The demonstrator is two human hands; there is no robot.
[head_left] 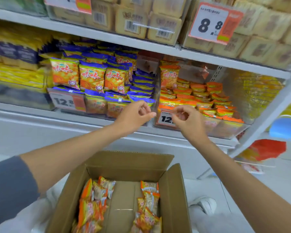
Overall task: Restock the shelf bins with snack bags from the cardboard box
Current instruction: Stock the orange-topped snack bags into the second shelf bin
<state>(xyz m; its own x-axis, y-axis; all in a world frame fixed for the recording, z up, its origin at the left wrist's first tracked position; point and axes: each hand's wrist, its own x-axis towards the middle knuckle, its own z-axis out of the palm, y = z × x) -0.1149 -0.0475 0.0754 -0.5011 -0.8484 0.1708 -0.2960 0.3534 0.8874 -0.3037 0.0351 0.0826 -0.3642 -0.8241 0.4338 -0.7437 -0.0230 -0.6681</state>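
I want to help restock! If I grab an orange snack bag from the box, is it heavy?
Probably light: the orange snack bags look puffy. Likely floppy, since they slump together in the cardboard box. Squeezing might crush them.

Open cardboard box [124, 165], orange snack bags [89, 209] piled along both its sides, clear shelf bins [225, 128] above it mostly full.

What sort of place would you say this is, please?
Most likely a supermarket aisle: shelves hold clear bins packed with snack bags, large price tags hang on the bin fronts, and an open box of stock sits below.
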